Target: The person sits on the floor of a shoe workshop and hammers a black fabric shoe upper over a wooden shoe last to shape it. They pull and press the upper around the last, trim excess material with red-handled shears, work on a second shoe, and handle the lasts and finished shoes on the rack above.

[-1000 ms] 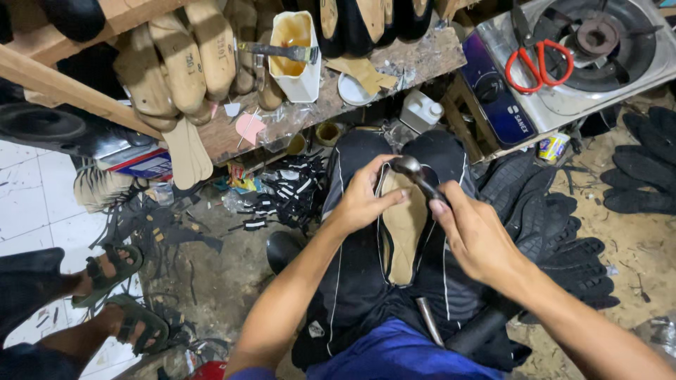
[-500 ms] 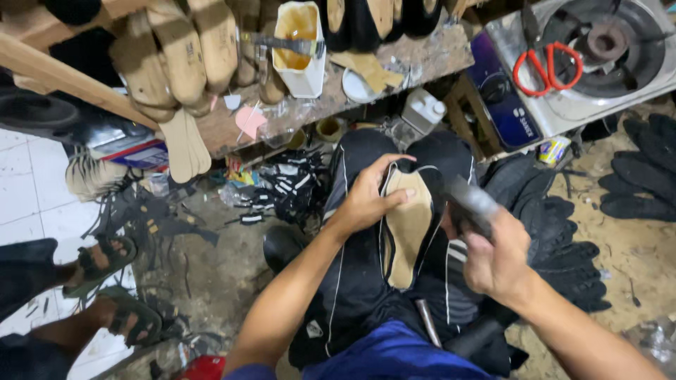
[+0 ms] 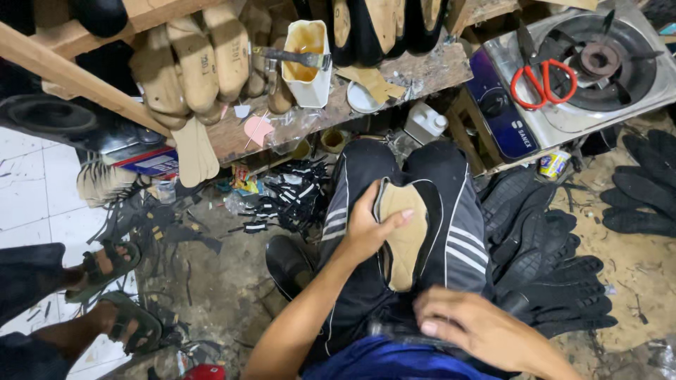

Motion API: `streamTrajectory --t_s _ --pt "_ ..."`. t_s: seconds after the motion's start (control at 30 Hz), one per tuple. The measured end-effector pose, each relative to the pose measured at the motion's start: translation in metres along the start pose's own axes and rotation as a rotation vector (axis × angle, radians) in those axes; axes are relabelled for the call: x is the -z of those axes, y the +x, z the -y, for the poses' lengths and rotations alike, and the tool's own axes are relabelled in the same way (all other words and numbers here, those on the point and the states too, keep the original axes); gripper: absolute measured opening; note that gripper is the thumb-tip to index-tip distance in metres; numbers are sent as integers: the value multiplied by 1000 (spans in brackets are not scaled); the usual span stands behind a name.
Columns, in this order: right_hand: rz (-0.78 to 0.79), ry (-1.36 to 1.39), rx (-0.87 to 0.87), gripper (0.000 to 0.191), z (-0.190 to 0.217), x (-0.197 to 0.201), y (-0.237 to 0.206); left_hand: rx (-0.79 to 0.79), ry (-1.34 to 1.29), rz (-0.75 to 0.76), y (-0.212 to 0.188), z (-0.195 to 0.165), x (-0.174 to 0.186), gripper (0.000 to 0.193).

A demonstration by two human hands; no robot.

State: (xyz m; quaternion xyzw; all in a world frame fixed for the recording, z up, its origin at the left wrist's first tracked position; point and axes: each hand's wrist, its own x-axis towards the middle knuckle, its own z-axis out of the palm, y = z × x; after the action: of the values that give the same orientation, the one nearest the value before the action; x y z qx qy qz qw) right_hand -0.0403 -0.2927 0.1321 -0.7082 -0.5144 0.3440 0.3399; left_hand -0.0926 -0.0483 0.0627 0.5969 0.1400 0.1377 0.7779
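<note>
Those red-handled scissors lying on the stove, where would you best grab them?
Probably by the red handle loops, coming from above. The scissors lie flat on the stove, loops toward the person and dark blades pointing away, so the handle end is nearer and safer to grip. No hand is near them.

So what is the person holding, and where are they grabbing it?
The left hand grips a shoe with a tan insole at its upper side edge, on the lap. The right hand holds nothing visible.

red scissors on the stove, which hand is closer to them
Right, though neither is close. The right hand lies low by the waist, roughly below the red scissors. The left hand grips the tan shoe sole on the lap, further left.
</note>
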Motion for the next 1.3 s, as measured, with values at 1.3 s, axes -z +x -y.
streamTrajectory --t_s 1.3 --pt "-848 303 158 34 49 14 64 192 -919 -113 70 -10 25 45"
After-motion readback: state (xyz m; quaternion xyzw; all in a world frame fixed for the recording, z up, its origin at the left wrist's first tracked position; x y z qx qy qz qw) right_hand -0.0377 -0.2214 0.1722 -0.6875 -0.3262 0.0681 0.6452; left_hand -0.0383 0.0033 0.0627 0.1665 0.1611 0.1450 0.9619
